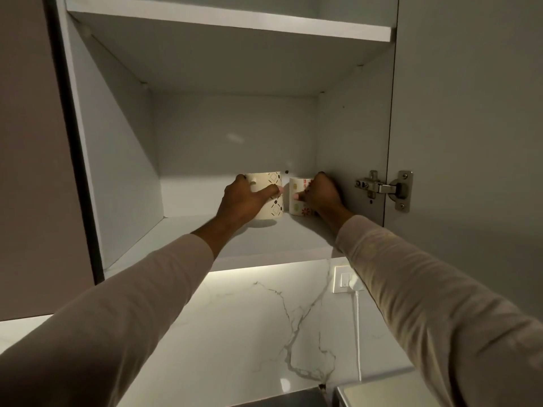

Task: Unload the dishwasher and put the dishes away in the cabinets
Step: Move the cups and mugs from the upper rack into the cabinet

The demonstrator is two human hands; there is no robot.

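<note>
Two cream mugs stand side by side on the lower shelf (pixel 288 236) of an open wall cabinet. My left hand (pixel 241 201) grips the left mug (pixel 271 183), which has a diamond pattern, with the thumb across its front. My right hand (pixel 321 196) grips the right mug (pixel 296 201), which has red and green flower marks. Both mugs are upright with their bases on the shelf. The right mug's far side is hidden by my hand.
The cabinet door (pixel 470 113) hangs open at the right on a metal hinge (pixel 382 188). An upper shelf (pixel 229 22) spans above. Below are a marble backsplash (pixel 249 318), a wall socket (pixel 343 279) with a white cable, and a dark appliance top (pixel 293 400).
</note>
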